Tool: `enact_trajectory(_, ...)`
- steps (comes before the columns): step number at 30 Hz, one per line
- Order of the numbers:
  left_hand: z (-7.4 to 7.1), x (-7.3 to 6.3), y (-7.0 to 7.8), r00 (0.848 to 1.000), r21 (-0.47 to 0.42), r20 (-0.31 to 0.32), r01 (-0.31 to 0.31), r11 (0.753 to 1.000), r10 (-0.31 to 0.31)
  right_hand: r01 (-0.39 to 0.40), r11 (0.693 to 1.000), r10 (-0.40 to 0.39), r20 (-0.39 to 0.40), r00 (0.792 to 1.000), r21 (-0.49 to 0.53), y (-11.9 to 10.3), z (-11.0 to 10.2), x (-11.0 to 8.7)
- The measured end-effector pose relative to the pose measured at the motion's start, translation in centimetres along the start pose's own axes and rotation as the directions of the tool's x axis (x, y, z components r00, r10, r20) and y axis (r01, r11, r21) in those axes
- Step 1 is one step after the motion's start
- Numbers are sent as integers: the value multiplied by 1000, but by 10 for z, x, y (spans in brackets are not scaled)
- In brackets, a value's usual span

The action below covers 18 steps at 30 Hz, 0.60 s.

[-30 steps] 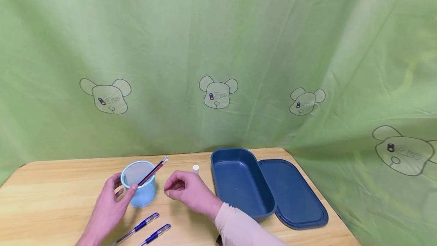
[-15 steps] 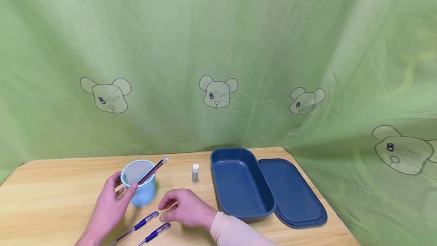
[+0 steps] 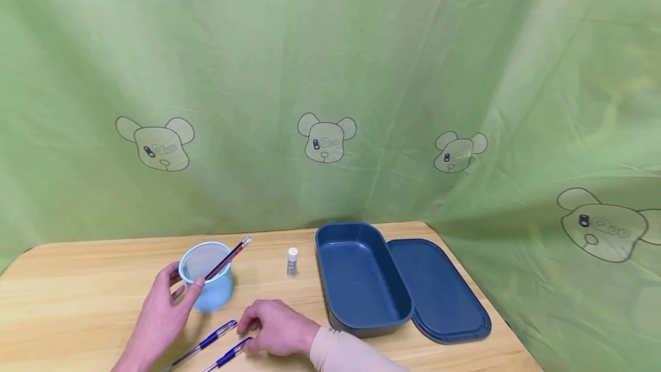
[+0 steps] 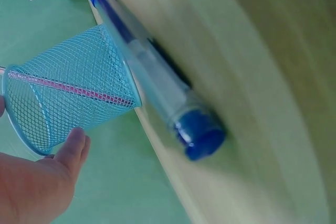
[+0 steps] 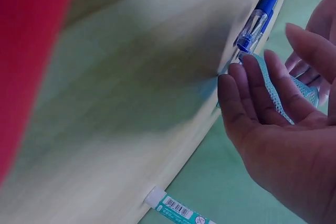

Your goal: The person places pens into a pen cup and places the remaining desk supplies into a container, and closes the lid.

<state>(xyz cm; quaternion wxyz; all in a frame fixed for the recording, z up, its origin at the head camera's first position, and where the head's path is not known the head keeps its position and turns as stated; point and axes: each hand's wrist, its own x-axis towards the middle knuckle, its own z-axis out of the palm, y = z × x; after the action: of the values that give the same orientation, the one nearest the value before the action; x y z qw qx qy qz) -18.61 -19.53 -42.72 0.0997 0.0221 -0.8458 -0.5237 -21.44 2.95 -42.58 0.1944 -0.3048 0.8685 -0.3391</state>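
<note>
My left hand (image 3: 164, 312) holds a light-blue mesh pen cup (image 3: 214, 296) upright, its thumb at the rim. Two pencils (image 3: 229, 257) lean out of the cup toward the right; a red one shows through the mesh (image 4: 79, 72) in the left wrist view. Two clear pens with blue grips lie on the table, a farther pen (image 3: 209, 339) and a nearer pen (image 3: 227, 356). Just over their cap ends is my right hand (image 3: 281, 329), fingers loosely bent and thumb apart from them (image 5: 283, 145). Whether its thumb touches the nearer pen is unclear.
A white-capped glue stick (image 3: 292, 263) stands behind the right hand. To the right is an open dark-blue box (image 3: 356, 326), with its flat lid (image 3: 449, 303) beside it. A blurred red thing (image 5: 31, 51) fills the right wrist view's left edge. Green curtain (image 3: 330, 73) hangs behind.
My right hand has come from beside the cup down toward the pens' cap ends, uncovering the glue stick. The left hand keeps its hold on the cup. The head view has shifted slightly.
</note>
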Motion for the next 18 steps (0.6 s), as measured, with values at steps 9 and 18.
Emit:
enact_trajectory(9,-2,-1,2,1000,-2,1,-8,1000,8,52,970,-38,64,997,-238,-4,2,1)
enact_trajectory(18,0,-1,2,1000,-4,-4,6,1000,-6,117,916,-103,57,993,-383,-8,7,8)
